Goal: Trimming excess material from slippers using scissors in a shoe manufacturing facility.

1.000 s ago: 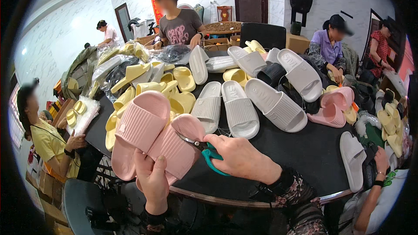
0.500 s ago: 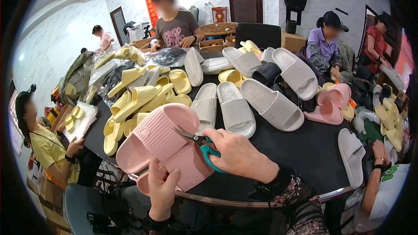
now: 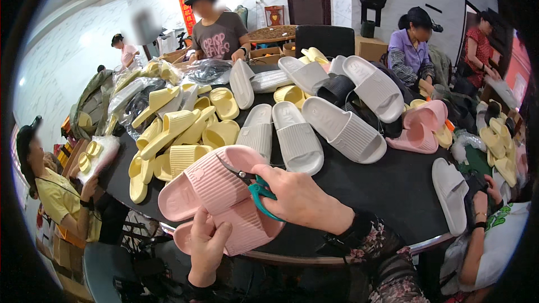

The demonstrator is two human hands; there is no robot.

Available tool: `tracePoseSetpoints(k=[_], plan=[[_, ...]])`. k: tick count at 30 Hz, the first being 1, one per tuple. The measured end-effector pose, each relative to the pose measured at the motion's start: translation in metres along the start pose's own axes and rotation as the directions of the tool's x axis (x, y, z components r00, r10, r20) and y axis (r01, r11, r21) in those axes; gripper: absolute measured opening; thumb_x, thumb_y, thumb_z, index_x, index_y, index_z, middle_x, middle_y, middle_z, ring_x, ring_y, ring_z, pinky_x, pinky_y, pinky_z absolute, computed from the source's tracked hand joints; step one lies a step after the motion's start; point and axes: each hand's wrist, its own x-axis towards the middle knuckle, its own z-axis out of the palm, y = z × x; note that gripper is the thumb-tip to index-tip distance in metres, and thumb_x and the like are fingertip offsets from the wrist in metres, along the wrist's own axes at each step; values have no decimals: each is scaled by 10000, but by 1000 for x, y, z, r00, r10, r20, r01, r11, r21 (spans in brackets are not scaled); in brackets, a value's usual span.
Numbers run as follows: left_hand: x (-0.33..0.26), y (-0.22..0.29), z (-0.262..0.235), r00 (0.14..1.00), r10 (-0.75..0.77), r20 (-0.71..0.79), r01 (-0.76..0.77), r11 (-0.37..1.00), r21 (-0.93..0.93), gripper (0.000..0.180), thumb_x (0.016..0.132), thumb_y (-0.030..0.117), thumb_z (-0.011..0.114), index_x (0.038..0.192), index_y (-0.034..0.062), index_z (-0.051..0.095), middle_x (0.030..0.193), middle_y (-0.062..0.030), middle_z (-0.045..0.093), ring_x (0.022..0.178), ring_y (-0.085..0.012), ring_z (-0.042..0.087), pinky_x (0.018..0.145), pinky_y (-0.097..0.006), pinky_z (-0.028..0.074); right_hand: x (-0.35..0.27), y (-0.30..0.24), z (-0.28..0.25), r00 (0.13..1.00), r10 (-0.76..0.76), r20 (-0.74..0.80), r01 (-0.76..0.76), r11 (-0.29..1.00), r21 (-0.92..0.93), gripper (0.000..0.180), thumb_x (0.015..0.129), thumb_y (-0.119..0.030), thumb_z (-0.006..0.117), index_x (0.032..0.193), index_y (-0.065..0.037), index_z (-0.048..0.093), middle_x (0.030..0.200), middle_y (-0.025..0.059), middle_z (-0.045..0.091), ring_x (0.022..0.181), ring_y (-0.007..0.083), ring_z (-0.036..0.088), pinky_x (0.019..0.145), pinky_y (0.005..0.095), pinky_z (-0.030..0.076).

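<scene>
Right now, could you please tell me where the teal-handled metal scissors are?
In the head view, the teal-handled metal scissors are slightly left of and below centre, in the person's right hand, pointing over the upper ribbed pink slipper.

Pink slippers, teal-handled scissors

The head-worn fisheye looks down from close above; it faces across the table.

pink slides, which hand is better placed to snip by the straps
Right, I'd judge: the right hand holds the green-handled scissors, pointed across the upper strap of the pink slides. The left hand seems occupied, its grip on the slides' near side.
</scene>
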Motion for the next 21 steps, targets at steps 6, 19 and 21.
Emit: tracePoseSetpoints(k=[6, 19, 21], plan=[[17, -2, -1, 992, -79, 97, 66, 989, 132, 395, 866, -72, 494, 1251, -29, 414, 1086, -88, 596, 937, -102, 559, 808, -230, 437, 0, 0, -1, 958, -162, -238, 210, 959, 192, 343, 815, -140, 622, 1118, -10, 527, 803, 173, 624, 733, 332, 627, 639, 391, 503], [123, -27, 76, 523, 179, 833, -838, 288, 464, 322, 785, 128, 591, 1068, -16, 543, 1001, -188, 580, 1012, -364, 537, 875, -437, 434, -31, -41, -86, 965, 148, -218, 132, 442, 887, 404, 847, -83, 625, 1211, -9, 466, 777, 47, 567, 524, 64, 516, 430, 187, 401], [137, -27, 130, 563, 234, 793, -814, 324, 483, 309, 781, 124, 590, 1055, -12, 547, 996, -191, 577, 1002, -370, 535, 869, -440, 434, -40, -50, -95, 930, 167, -328, 225, 448, 865, 416, 830, -51, 623, 1215, -17, 467, 781, 52, 569, 514, 68, 513, 422, 183, 396]])
